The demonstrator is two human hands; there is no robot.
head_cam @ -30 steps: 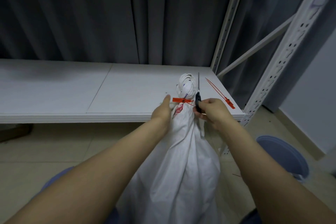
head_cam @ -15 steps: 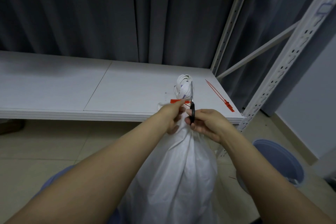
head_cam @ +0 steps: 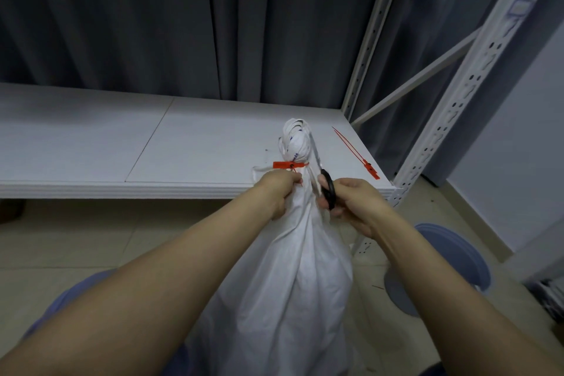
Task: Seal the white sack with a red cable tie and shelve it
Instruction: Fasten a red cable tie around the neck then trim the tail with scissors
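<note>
Base of the white woven sack cut off by the lower edge; loops of the black-handled scissors partly hidden in the right hand; sack-top print illegible.

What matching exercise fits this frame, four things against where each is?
Things:
1. sack
2. scissors
3. spare tie
4. bucket

Places:
a. lying on the shelf
b. on the floor, at right
c. in the right hand
d. neck gripped by the left hand

Pairs: 1-d, 2-c, 3-a, 4-b
</note>
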